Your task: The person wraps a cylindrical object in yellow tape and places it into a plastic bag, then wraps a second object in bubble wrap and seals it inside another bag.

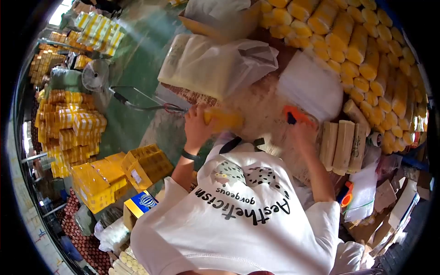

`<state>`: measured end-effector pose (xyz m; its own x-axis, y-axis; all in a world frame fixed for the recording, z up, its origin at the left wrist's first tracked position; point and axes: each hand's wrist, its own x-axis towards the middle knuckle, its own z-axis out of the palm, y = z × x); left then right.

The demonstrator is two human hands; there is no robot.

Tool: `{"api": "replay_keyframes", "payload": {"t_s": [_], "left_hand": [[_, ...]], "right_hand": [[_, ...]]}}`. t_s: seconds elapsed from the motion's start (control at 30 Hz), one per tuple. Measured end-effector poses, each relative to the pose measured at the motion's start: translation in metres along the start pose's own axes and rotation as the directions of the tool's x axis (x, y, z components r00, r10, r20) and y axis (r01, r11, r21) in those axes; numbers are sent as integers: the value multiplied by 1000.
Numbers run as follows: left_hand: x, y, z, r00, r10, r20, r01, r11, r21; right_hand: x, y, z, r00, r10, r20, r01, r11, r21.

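Note:
My left hand grips one end of a yellow wrapped roll that lies across the worktable. My right hand holds an orange tool, its dark tip close to the roll's right end. My white printed T-shirt fills the lower middle of the view and hides the table's near edge.
A big heap of yellow wrapped rolls covers the back right. Pale unwrapped rolls lie to the right of my right hand. Plastic bags and a white sheet stack sit behind. Yellow boxes stand on the floor at left.

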<state>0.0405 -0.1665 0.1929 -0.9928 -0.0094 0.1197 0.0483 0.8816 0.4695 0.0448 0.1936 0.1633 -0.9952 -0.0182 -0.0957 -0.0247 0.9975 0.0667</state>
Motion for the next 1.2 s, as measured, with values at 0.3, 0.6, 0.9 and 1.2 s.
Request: {"api": "replay_keyframes", "payload": {"t_s": [0.3,0.6,0.9,1.2], "left_hand": [[20,-28,3,992,-122,-30,117,984,-137],[25,-13,33,941,-139,-310,80,978,-194],[-28,-44,86,846,-298,442,504,178,-845],[-83,-177,106,771,-293,565,559,-113,-821]], "right_hand": [[5,-51,27,977,-203,72,171,933,318],[58,-211,45,841,-444,-309,465,300,833],[70,-106,84,926,-168,338,-373,-540,754],[55,287,-48,758,648,-68,-170,298,939]]}}
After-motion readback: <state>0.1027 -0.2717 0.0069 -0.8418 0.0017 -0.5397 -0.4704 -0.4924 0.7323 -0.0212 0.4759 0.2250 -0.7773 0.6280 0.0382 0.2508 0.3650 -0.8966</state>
